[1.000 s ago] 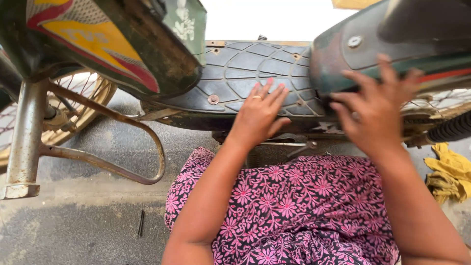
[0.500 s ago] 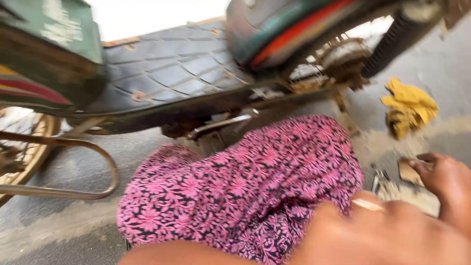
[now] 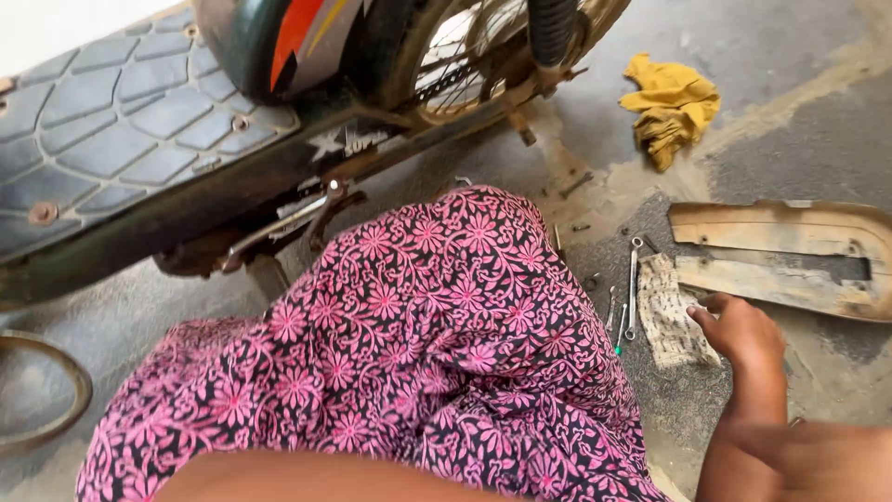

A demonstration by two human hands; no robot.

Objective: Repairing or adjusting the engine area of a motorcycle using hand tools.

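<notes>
- Far left of the dirty cloth (image 3: pixel 671 321) is a bent metal hoop (image 3: pixel 42 395) on the concrete, cut off by the frame edge.
- Left of the cloth and higher up is the motorbike's quilted seat (image 3: pixel 121 121), with a chrome lever (image 3: pixel 279 223) sticking out below it.
- My pink flowered skirt (image 3: pixel 400 363) covers my knee directly left of the cloth. It hides the floor there, so any small part lying close in is out of my sight.
- Up and left of the cloth is the spoked rear wheel (image 3: pixel 474 46).
- The ring spanner (image 3: pixel 633 288) lies just beside the cloth's left edge, with two thinner tools (image 3: pixel 615 321) next to it. I judge a pinch low on the shaft is best, so the small tools are not knocked away.
- My right hand (image 3: pixel 743 335) touches the cloth's right edge, narrow and half-curled, with nothing in it that I can see.
- The yellow rag (image 3: pixel 674 102) lies well above the cloth.
- The rusty side cover (image 3: pixel 790 265) lies right of the cloth, close to my wrist, and I could easily bump it.
- My left hand (image 3: pixel 822 460), below and right of the cloth, is blurred, so I cannot tell its grip.
</notes>
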